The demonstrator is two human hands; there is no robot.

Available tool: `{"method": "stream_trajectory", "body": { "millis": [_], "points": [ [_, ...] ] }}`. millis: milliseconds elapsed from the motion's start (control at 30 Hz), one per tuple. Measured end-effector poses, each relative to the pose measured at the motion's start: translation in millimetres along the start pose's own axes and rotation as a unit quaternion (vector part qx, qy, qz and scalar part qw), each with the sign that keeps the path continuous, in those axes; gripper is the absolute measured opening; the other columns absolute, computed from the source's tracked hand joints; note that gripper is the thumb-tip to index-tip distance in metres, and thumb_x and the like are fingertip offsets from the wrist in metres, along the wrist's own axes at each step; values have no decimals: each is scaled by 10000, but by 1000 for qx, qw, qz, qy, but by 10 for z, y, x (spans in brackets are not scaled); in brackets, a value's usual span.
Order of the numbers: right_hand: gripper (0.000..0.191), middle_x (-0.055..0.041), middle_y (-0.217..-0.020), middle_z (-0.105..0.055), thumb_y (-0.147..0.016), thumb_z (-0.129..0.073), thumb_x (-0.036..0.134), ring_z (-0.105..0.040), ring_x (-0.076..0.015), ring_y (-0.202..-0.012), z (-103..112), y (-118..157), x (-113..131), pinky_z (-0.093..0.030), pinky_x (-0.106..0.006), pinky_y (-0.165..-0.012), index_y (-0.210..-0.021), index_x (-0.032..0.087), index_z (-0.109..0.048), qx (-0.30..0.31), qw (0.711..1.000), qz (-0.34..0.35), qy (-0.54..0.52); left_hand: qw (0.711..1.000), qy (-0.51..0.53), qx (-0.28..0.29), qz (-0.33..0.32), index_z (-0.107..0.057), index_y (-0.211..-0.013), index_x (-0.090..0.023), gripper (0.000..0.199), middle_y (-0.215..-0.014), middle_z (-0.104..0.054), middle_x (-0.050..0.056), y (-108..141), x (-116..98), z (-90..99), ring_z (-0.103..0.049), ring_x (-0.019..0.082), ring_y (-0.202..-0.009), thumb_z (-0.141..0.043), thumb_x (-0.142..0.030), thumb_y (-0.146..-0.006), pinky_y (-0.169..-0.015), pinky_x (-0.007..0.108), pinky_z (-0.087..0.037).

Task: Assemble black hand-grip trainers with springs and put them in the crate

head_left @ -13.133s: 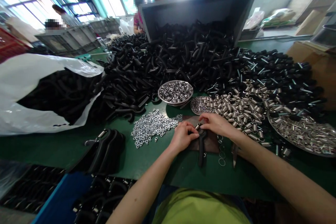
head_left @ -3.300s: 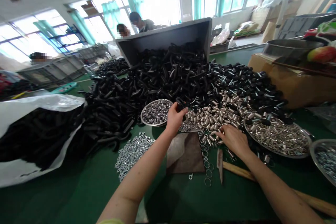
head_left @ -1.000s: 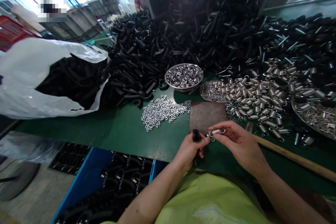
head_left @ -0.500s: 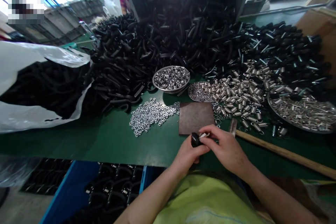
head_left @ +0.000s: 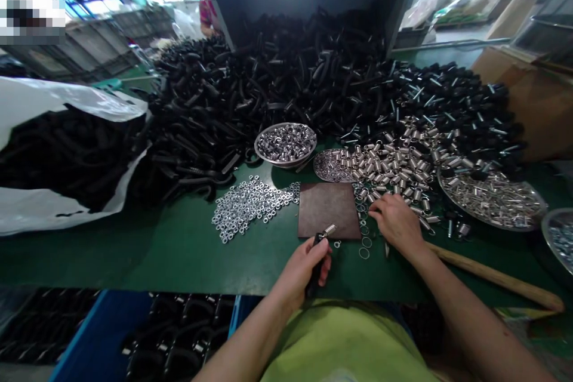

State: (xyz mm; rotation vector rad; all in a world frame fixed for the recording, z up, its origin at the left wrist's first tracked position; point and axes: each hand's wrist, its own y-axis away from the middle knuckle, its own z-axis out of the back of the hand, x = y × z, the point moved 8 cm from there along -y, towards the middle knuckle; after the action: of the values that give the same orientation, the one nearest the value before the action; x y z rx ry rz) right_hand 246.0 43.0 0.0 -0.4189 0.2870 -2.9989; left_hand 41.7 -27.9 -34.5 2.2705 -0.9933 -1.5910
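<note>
My left hand (head_left: 299, 267) is wrapped around a black curved handle (head_left: 314, 271), held upright near the table's front edge. A silver coil spring (head_left: 330, 230) sticks out of the handle's top end, over the lower edge of a brown metal plate (head_left: 329, 209). To the right of the plate, my right hand (head_left: 397, 224) reaches down among thin wire rings (head_left: 364, 243), its fingers bent and close together at the edge of a pile of springs (head_left: 389, 164). Whatever is between those fingertips is hidden. A hammer's wooden handle (head_left: 496, 277) runs out from under the right wrist.
Hex nuts (head_left: 250, 206) lie heaped left of the plate. Behind it stands a bowl of metal parts (head_left: 286, 161). A tray of pins (head_left: 496, 200) sits at right. Black handles (head_left: 250, 89) pile across the back. A blue crate (head_left: 85, 334) is below the table edge.
My right hand has left the spring and moved right and away from me to the wire rings. My left hand has shifted slightly left and tilted the handle, with the spring at its top.
</note>
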Motion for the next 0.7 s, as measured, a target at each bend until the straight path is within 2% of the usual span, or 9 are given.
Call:
{"method": "stream_trajectory", "body": {
  "millis": [100, 133, 200, 233, 300, 400, 533, 633, 700],
  "points": [
    [107, -68, -867, -601, -838, -492, 274, -527, -219, -846, 87, 31, 173, -413, -357, -760, -803, 195, -555, 5, 991, -11, -136, 999, -13, -41, -17, -519, -818, -147, 422, -652, -492, -19, -51, -60, 56, -432, 71, -522, -596, -554, -741, -441, 176, -319],
    [115, -55, -876, -606, -852, -478, 298, -545, -200, -828, 106, 54, 264, -425, -337, -746, -841, 199, -535, 22, 974, -22, -223, 999, -2, -44, -12, -522, -819, -148, 437, -642, -476, -26, -65, -63, 47, -419, 69, -516, -595, -570, -733, -436, 176, -310],
    [155, -24, -830, -605, -888, -423, 344, -567, -165, -765, 120, 120, 501, -441, -296, -695, -889, 207, -496, 69, 919, -43, -387, 999, 27, -36, 6, -528, -824, -149, 477, -621, -441, -38, -90, -54, -8, -379, 63, -498, -577, -612, -721, -422, 173, -282],
    [172, -8, -781, -596, -903, -393, 356, -569, -152, -727, 126, 159, 640, -440, -280, -668, -892, 210, -483, 91, 897, -45, -431, 999, 43, -28, 15, -532, -826, -148, 497, -621, -433, -39, -101, -48, -47, -366, 62, -496, -565, -632, -716, -420, 171, -271],
    [184, 14, -691, -574, -917, -358, 352, -562, -140, -656, 131, 230, 896, -426, -264, -626, -879, 212, -472, 125, 886, -34, -445, 997, 67, -11, 28, -534, -821, -147, 532, -633, -431, -33, -116, -35, -129, -359, 62, -506, -533, -668, -713, -422, 167, -263],
    [160, 13, -651, -585, -905, -369, 322, -573, -149, -612, 88, 291, 1113, -412, -271, -601, -861, 212, -475, 147, 911, -21, -384, 996, 78, -1, 33, -525, -807, -150, 559, -652, -433, -22, -122, -22, -202, -366, 69, -529, -487, -700, -718, -429, 163, -267],
    [142, -15, -716, -635, -885, -372, 294, -611, -173, -654, 35, 279, 1121, -422, -282, -609, -922, 212, -482, 130, 925, -31, -357, 999, 46, -13, 20, -505, -805, -159, 531, -659, -417, -26, -107, -13, -197, -364, 69, -533, -496, -684, -726, -425, 161, -258],
    [208, -10, -733, -637, -873, -371, 235, -605, -162, -674, 3, 277, 1096, -418, -270, -618, -1025, 211, -511, 132, 919, -24, -371, 999, -12, -38, -11, -496, -815, -174, 477, -641, -395, -42, -89, -37, -127, -350, 65, -514, -514, -645, -744, -416, 164, -251],
    [214, 3, -694, -609, -869, -381, 219, -577, -140, -639, -33, 289, 1097, -410, -252, -600, -996, 208, -554, 151, 906, -13, -396, 997, -45, -54, -19, -503, -841, -182, 449, -611, -378, -56, -78, -41, -66, -336, 62, -493, -549, -617, -738, -410, 166, -249]
  ]
}}
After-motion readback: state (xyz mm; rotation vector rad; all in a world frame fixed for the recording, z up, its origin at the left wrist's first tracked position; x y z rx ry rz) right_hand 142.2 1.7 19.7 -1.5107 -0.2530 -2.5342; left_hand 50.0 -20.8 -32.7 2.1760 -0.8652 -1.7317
